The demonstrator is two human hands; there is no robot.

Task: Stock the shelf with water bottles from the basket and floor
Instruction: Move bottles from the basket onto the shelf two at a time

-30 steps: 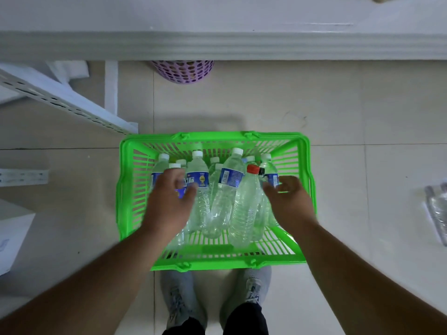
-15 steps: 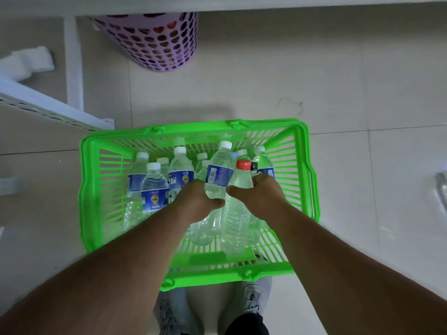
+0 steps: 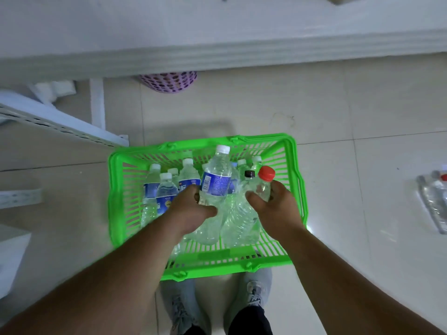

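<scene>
Presently over the green basket (image 3: 116,189): left hand (image 3: 191,209) gripping a white-capped, blue-labelled bottle (image 3: 216,182), right hand (image 3: 273,204) curled round a red-capped bottle (image 3: 262,187); further bottles (image 3: 167,192) stand inside the basket.

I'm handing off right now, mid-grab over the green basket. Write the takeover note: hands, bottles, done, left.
Left hand grips the white-capped blue-label bottle; right hand grips the red-capped bottle. Both bottles are raised above the others in the green basket.
More bottles stand in the basket; others lie on the floor at right.
Done: two bottles picked. The shelf edge shows no bottles.
Left: shelve this pair, then the rest.
</scene>
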